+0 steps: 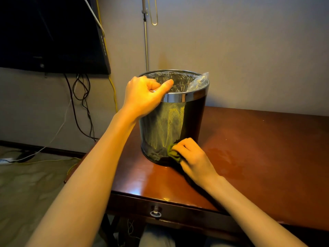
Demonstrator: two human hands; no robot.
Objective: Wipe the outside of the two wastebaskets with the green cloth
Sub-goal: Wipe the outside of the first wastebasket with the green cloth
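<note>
Item: dark cylindrical wastebasket with chrome rim and clear liner [170, 125], upright on the glossy brown wooden desk [249, 148]. Left hand [142, 97] grips the rim, steadying. Right hand [191, 155] clutches the bunched green cloth [173, 154] against the base. Advice: keep firm pressure, sweep overlapping strokes around the wall, and turn the basket by its rim.

— What colour is the wastebasket [160, 125]?
— Glossy black, with pale streaks down the side and a silver band [179, 98] round the top.
— And the cloth [173, 154]?
— Dark green. The table [258, 148] is reddish brown, the wall [249, 50] plain grey, one cable [114, 90] yellow, the screen [53, 32] black, the carpet [26, 184] dull grey-green.
</note>
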